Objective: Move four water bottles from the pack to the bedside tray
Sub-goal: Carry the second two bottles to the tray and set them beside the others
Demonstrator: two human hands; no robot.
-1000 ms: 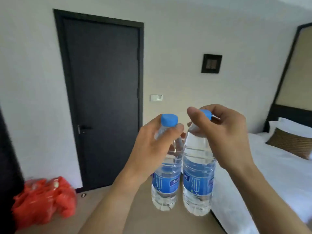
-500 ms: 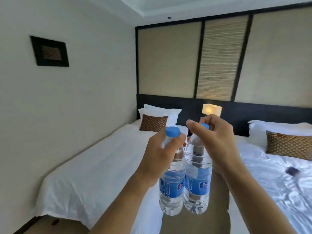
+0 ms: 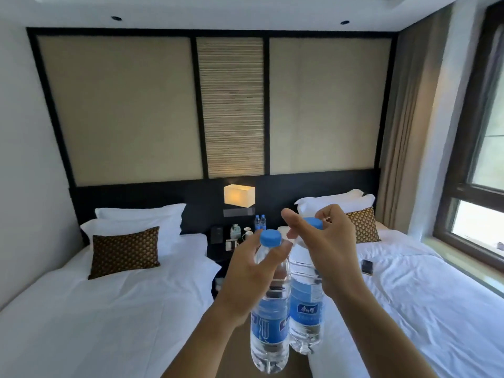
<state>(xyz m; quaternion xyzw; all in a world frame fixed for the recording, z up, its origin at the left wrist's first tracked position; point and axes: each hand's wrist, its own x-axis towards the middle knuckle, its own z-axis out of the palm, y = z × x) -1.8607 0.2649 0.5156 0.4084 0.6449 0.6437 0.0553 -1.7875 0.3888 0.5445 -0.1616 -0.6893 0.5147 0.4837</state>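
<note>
I hold two clear water bottles with blue caps and blue labels upright in front of me, side by side. My left hand [image 3: 249, 279] grips the neck of the left bottle [image 3: 268, 326]. My right hand [image 3: 331, 253] grips the neck of the right bottle [image 3: 305, 309]. Far ahead, between the two beds, stands the dark bedside table [image 3: 218, 251]. Two more bottles [image 3: 260, 221] stand on it at the back, beside cups and small items; the tray under them is too small to make out.
A white bed with a brown cushion [image 3: 124, 252] lies on the left, another white bed [image 3: 425, 290] on the right with a dark small object [image 3: 366, 266] on it. A lit lamp [image 3: 239, 195] hangs above the table. A narrow aisle runs between the beds. A window [image 3: 480, 203] is at right.
The view has swung right from the door and wall to face the headboard and bedside table. Both hands still hold their bottles in front of me.
</note>
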